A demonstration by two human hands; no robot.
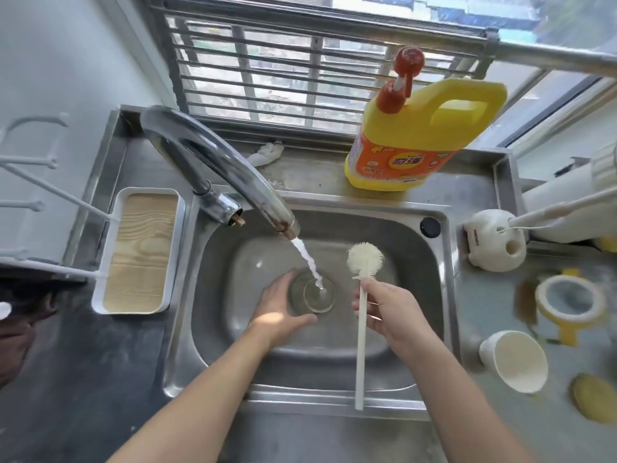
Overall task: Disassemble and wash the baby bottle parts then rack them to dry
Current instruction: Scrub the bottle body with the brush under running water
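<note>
- Two bare forearms (pixel 207 396) come in from 6 o'clock, nearest the camera, and reach over the front rim of the steel sink (pixel 300 397).
- At 9 o'clock, on the counter left of the sink, stands a white drying rack (pixel 140 248) with a wood-patterned base; thin white pegs (pixel 50 195) stick out from it toward the left edge.
- The chrome faucet (pixel 213 168) arches from 10 o'clock toward the middle, and a stream of water (pixel 309 262) runs from its spout.
- A crumpled white cloth (pixel 265 153) lies on the back ledge at 11 o'clock, behind the faucet.
- The left hand (pixel 280 309) grips the clear bottle (pixel 312 294) in the middle of the basin, fingers curled round its far side and thumb round its near side.
- The bottle stands mouth up, and the water falls straight into it; whether it rests on the sink floor cannot be told.
- The right hand (pixel 390 312) is closed round the handle of the white bottle brush (pixel 361 329) just below its head.
- The bristle head (pixel 365 259) points to 12 o'clock, near the bottle at its 2 o'clock but not touching it; the handle's end reaches past the front rim.
- A yellow detergent jug (pixel 417 138) with a red pump stands on the back ledge at 1 o'clock.
- At 3 o'clock a white holder (pixel 494 240) with round holes sits on the right counter.
- At 4 o'clock lie a yellow-and-white collar ring (pixel 571 300) and, nearer the camera, a white cap (pixel 514 360) tipped on its side.
</note>
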